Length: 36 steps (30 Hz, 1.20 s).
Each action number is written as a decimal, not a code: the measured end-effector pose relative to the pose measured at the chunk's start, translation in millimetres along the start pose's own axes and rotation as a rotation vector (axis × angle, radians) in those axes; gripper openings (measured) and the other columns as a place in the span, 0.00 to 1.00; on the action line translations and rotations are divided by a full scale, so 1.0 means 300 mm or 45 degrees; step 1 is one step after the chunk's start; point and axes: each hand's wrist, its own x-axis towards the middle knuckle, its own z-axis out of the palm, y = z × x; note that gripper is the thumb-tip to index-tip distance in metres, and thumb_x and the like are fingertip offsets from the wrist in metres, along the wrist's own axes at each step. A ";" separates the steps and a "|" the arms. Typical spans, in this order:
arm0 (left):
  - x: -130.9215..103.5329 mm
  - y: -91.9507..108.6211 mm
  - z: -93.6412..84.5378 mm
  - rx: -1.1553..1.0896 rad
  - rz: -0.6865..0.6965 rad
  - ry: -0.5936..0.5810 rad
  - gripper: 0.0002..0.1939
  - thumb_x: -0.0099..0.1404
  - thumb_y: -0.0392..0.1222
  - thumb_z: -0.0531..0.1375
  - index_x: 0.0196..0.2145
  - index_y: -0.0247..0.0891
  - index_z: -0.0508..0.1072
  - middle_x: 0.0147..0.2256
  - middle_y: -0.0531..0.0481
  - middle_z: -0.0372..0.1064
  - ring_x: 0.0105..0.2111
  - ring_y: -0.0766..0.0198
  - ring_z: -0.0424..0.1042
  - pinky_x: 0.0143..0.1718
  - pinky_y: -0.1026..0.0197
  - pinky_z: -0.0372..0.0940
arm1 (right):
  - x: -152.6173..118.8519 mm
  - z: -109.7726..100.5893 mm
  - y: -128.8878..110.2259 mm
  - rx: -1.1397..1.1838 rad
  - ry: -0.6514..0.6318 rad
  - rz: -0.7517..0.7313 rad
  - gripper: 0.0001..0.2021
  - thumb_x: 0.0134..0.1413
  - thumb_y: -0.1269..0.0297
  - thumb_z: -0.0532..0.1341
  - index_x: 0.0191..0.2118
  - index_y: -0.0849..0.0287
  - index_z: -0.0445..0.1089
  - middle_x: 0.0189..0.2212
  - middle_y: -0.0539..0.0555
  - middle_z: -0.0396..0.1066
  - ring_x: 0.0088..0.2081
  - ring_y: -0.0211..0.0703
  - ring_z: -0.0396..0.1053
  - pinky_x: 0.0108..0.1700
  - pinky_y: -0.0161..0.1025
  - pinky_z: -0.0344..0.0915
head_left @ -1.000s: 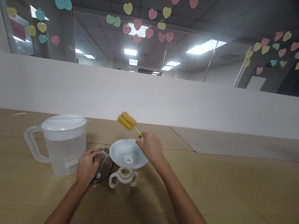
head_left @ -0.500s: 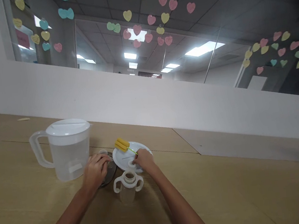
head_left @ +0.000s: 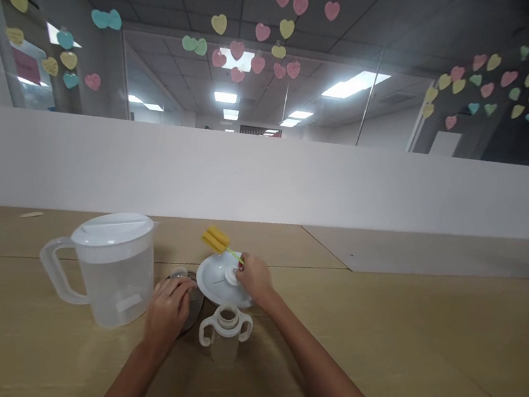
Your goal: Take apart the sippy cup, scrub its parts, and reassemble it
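My right hand [head_left: 255, 277] is closed around the thin green stem of a sponge bottle brush [head_left: 215, 238], its yellow head pointing up and left. Below the brush is a white plate [head_left: 210, 286]. A small white round piece [head_left: 232, 276] shows at my right fingertips, over the plate; whether they grip it is unclear. My left hand [head_left: 167, 308] has its fingers bent and pressed together over a dark round dish [head_left: 195, 307]. Anything in those fingers is hidden. Nearer me stands a clear bottle [head_left: 225, 346] with a white two-handled collar and an uncapped mouth.
A large translucent pitcher [head_left: 120, 285] with a white lid stands left of my left hand. Behind that hand a pale round piece [head_left: 178, 272] is partly visible. A white wall [head_left: 223, 174] with a window above it bounds the table's far side.
The brush head has risen slightly and tilted more upright in my right hand. The white round piece has shifted upward. My left hand stays at the dark dish. The view has shifted a little.
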 end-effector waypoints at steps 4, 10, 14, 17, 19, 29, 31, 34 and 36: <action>0.014 0.024 -0.021 -0.045 -0.037 0.096 0.14 0.66 0.37 0.51 0.48 0.38 0.68 0.41 0.46 0.71 0.40 0.60 0.70 0.43 0.58 0.62 | -0.040 -0.098 -0.050 0.150 0.085 -0.074 0.05 0.52 0.67 0.59 0.36 0.57 0.69 0.32 0.50 0.74 0.36 0.39 0.71 0.33 0.30 0.56; 0.024 0.057 -0.025 -0.183 0.040 0.102 0.28 0.63 0.48 0.57 0.58 0.38 0.56 0.48 0.41 0.68 0.46 0.55 0.69 0.48 0.55 0.64 | -0.137 -0.145 -0.142 0.348 0.187 -0.252 0.02 0.48 0.68 0.62 0.29 0.58 0.68 0.27 0.49 0.73 0.32 0.40 0.69 0.33 0.32 0.54; 0.024 0.070 -0.015 -0.269 -0.030 0.125 0.21 0.64 0.45 0.56 0.54 0.38 0.60 0.46 0.42 0.69 0.45 0.57 0.70 0.47 0.56 0.65 | -0.168 -0.139 -0.176 0.265 0.156 -0.276 0.01 0.50 0.68 0.60 0.30 0.57 0.68 0.26 0.49 0.72 0.30 0.40 0.68 0.30 0.33 0.51; 0.024 0.080 -0.021 -0.358 -0.116 0.096 0.21 0.64 0.44 0.55 0.54 0.37 0.60 0.49 0.42 0.67 0.48 0.57 0.68 0.49 0.57 0.64 | -0.172 -0.159 -0.177 0.283 0.128 -0.278 0.03 0.52 0.65 0.60 0.31 0.58 0.70 0.27 0.50 0.72 0.30 0.40 0.67 0.30 0.33 0.50; 0.025 0.083 -0.027 -0.412 -0.209 0.078 0.22 0.64 0.45 0.54 0.54 0.37 0.59 0.50 0.42 0.66 0.49 0.57 0.67 0.49 0.56 0.64 | -0.172 -0.190 -0.163 0.382 0.097 -0.299 0.06 0.52 0.61 0.61 0.32 0.58 0.70 0.28 0.50 0.72 0.31 0.39 0.67 0.31 0.32 0.52; 0.016 0.062 -0.014 -0.621 -0.724 0.247 0.22 0.62 0.53 0.54 0.48 0.36 0.63 0.44 0.44 0.69 0.44 0.56 0.69 0.44 0.56 0.65 | -0.173 -0.308 -0.072 0.494 -0.072 -0.418 0.12 0.57 0.62 0.57 0.31 0.58 0.77 0.22 0.49 0.71 0.24 0.34 0.63 0.26 0.30 0.51; 0.015 0.064 -0.012 -0.644 -0.711 0.243 0.24 0.61 0.53 0.55 0.51 0.37 0.61 0.47 0.43 0.67 0.47 0.55 0.68 0.48 0.55 0.64 | -0.171 -0.305 -0.076 0.416 0.093 -0.332 0.11 0.57 0.63 0.57 0.32 0.56 0.77 0.24 0.49 0.73 0.25 0.35 0.64 0.26 0.30 0.51; 0.011 0.065 -0.008 -0.655 -0.733 0.248 0.24 0.61 0.53 0.55 0.50 0.37 0.62 0.46 0.43 0.67 0.46 0.55 0.68 0.47 0.55 0.64 | -0.169 -0.305 -0.080 0.443 -0.013 -0.386 0.11 0.57 0.61 0.58 0.33 0.54 0.78 0.23 0.49 0.73 0.25 0.35 0.65 0.26 0.30 0.53; 0.008 0.062 -0.005 -0.671 -0.736 0.261 0.24 0.61 0.53 0.56 0.51 0.37 0.61 0.47 0.42 0.67 0.47 0.55 0.68 0.48 0.54 0.64 | -0.167 -0.306 -0.077 0.373 0.025 -0.336 0.10 0.57 0.61 0.58 0.34 0.53 0.78 0.24 0.49 0.74 0.26 0.36 0.66 0.26 0.30 0.53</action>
